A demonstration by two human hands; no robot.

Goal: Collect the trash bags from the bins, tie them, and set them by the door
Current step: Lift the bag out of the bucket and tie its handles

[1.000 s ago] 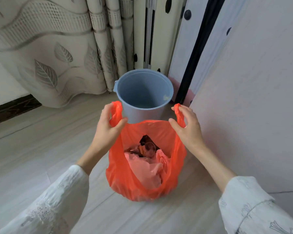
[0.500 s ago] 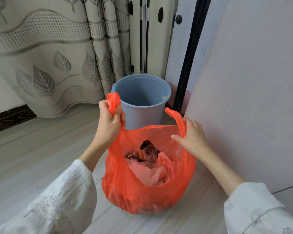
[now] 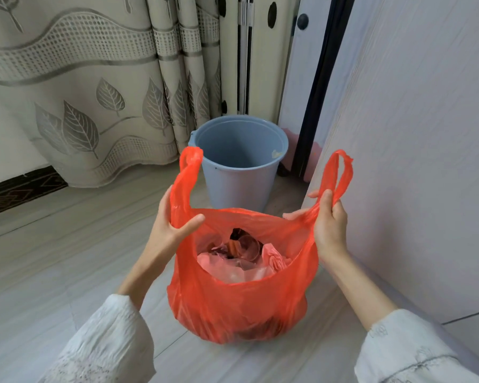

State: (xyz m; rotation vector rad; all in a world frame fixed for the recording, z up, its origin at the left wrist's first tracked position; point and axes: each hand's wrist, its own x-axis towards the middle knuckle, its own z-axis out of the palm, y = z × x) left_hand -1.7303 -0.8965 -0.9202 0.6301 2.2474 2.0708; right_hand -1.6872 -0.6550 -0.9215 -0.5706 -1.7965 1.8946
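The orange trash bag [image 3: 241, 305] sits on the floor [image 3: 53, 258], just near of the blue bin [image 3: 239, 164], its mouth open between both hands. The left hand [image 3: 169, 230] grips the left handle, and the right hand [image 3: 329, 228] grips the right handle.

We see a beige curtain [image 3: 75, 87] with grey leaf patterns hanging to the pale wood-look floor [image 3: 53, 258]. A dark patterned skirting strip [image 3: 20, 189] runs beneath it at left. A pale panel [image 3: 426, 134] rises at right.
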